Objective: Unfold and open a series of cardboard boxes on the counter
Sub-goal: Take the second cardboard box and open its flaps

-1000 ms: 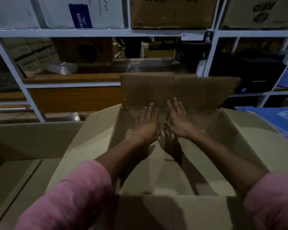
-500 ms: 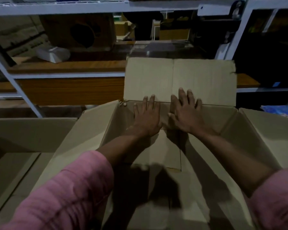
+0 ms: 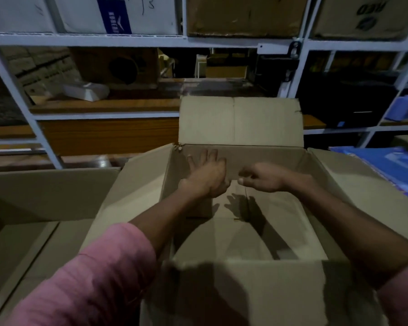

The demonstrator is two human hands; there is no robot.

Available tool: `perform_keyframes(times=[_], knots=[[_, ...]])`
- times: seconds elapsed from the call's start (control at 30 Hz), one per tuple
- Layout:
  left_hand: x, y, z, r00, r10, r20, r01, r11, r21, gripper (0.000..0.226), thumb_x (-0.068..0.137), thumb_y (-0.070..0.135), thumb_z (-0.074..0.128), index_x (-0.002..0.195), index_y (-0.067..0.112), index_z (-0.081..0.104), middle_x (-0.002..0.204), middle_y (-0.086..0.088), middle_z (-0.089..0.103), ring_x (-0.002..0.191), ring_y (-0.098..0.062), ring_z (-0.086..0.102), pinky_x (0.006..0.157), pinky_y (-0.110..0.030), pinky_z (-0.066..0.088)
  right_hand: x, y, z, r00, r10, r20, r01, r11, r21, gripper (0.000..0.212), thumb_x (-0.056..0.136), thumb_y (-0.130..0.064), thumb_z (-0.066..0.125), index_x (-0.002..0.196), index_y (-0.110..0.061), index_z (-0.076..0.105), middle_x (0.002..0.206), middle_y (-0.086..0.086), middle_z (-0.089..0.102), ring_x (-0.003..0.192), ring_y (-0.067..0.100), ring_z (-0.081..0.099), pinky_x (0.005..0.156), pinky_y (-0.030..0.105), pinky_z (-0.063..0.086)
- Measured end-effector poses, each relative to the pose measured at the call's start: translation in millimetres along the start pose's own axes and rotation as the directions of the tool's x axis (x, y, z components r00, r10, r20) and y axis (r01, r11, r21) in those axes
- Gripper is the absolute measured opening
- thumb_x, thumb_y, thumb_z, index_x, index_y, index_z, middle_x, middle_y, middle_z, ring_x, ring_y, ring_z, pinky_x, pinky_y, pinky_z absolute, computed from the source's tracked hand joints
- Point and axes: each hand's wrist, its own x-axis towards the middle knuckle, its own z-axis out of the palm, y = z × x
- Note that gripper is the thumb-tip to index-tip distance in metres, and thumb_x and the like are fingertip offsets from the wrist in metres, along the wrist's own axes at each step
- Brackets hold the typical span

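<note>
Open cardboard box, left hand grip flat inside, right hand grip loosely curled — empty, shelf carton reading "RED"

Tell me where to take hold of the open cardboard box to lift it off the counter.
Grip the cardboard box by its two side walls just under the splayed left flap and right flap, one hand from each side. The flaps would probably bend under load, while the upright walls look stiffer. The left hand and right hand are inside now.

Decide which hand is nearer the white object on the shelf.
Left. The left hand is in the box below-right of the white object; the right hand is farther right.
</note>
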Motion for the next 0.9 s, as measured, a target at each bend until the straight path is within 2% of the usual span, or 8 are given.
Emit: perform_keyframes(times=[0.27, 0.37, 0.43, 0.5, 0.57, 0.7, 0.8, 0.9], knots=[[-125.8, 12.2, -1.7, 0.998, 0.032, -0.062, -0.032, 0.999, 0.002, 0.061, 0.098, 0.055, 0.046, 0.147, 0.020, 0.043, 0.165, -0.010, 0.021, 0.152, -0.037, 0.012, 0.115, -0.071, 0.015, -145.8, -29.6, 48.8, 0.968, 0.145, -0.205, -0.089, 0.962, 0.258, 0.042, 0.099, -0.048, 0.048, 0.127, -0.020, 0.062, 0.125, 0.001, 0.066, 0.105, 0.010, 0.059, 0.088, 0.031, 0.048], [-166.6, 13.9, 8.0, 0.969, 0.010, -0.245, -0.046, 0.989, -0.140, 0.051, 0.100, 0.056, 0.041, 0.134, 0.022, 0.057, 0.151, -0.004, 0.046, 0.142, -0.027, 0.031, 0.112, -0.055, 0.027, -192.0, -30.4, 67.4, 0.926, 0.250, -0.282, -0.144, 0.926, 0.350, 0.062, 0.094, -0.067, 0.041, 0.129, -0.021, 0.063, 0.128, 0.000, 0.065, 0.108, 0.011, 0.059, 0.090, 0.034, 0.046], [-196.4, 15.2, 22.1, 0.911, 0.011, -0.412, -0.108, 0.971, -0.214, 0.047, 0.102, 0.056, 0.039, 0.129, 0.025, 0.060, 0.142, 0.002, 0.054, 0.138, -0.019, 0.035, 0.113, -0.044, 0.027, -215.2, -26.8, 81.7, 0.885, 0.290, -0.365, -0.180, 0.935, 0.305, 0.076, 0.087, -0.081, 0.033, 0.129, -0.026, 0.063, 0.135, -0.001, 0.062, 0.117, 0.015, 0.057, 0.103, 0.046, 0.043], [-223.5, 15.1, 43.2, 0.873, 0.023, -0.488, -0.127, 0.975, -0.181, 0.046, 0.101, 0.057, 0.038, 0.128, 0.027, 0.060, 0.144, 0.003, 0.052, 0.145, -0.020, 0.027, 0.118, -0.046, 0.021, -233.5, -19.1, 99.5, 0.841, 0.302, -0.449, -0.228, 0.950, 0.213, 0.078, 0.081, -0.083, 0.030, 0.129, -0.031, 0.063, 0.144, -0.003, 0.055, 0.129, 0.021, 0.052, 0.114, 0.057, 0.026], [-241.7, 15.4, 63.3, 0.892, -0.013, -0.452, -0.030, 0.996, -0.089, 0.051, 0.099, 0.062, 0.036, 0.133, 0.030, 0.055, 0.153, 0.000, 0.043, 0.151, -0.027, 0.015, 0.120, -0.054, 0.014, -244.9, -10.5, 116.4, 0.811, 0.285, -0.512, -0.266, 0.958, 0.110, 0.077, 0.079, -0.082, 0.033, 0.130, -0.031, 0.062, 0.149, -0.001, 0.050, 0.134, 0.026, 0.047, 0.114, 0.059, 0.017], [-257.1, 21.1, 75.0, 0.889, -0.203, -0.410, 0.213, 0.977, -0.020, 0.055, 0.093, 0.067, 0.046, 0.139, 0.037, 0.045, 0.162, -0.011, 0.023, 0.147, -0.039, 0.012, 0.112, -0.063, 0.017, -254.0, 2.6, 139.8, 0.708, 0.358, -0.608, -0.362, 0.924, 0.121, 0.073, 0.081, -0.074, 0.054, 0.136, -0.026, 0.053, 0.148, 0.008, 0.048, 0.132, 0.038, 0.037, 0.103, 0.064, 0.034], [-263.7, 25.2, 77.8, 0.855, -0.277, -0.439, 0.304, 0.952, -0.009, 0.064, 0.089, 0.065, 0.058, 0.143, 0.039, 0.037, 0.159, -0.012, 0.016, 0.136, -0.039, 0.020, 0.102, -0.059, 0.030, -257.4, 8.9, 147.8, 0.663, 0.422, -0.618, -0.435, 0.889, 0.140, 0.073, 0.079, -0.066, 0.064, 0.139, -0.027, 0.048, 0.151, 0.007, 0.041, 0.132, 0.040, 0.030, 0.097, 0.066, 0.039], [-267.9, 25.5, 80.7, 0.854, -0.315, -0.415, 0.359, 0.933, 0.029, 0.077, 0.088, 0.069, 0.054, 0.150, 0.041, 0.019, 0.161, -0.009, 0.007, 0.133, -0.039, 0.020, 0.098, -0.057, 0.034, -257.8, 14.0, 148.1, 0.632, 0.429, -0.646, -0.475, 0.873, 0.115, 0.075, 0.077, -0.070, 0.064, 0.137, -0.029, 0.046, 0.155, 0.006, 0.034, 0.126, 0.043, 0.031, 0.092, 0.063, 0.041]])
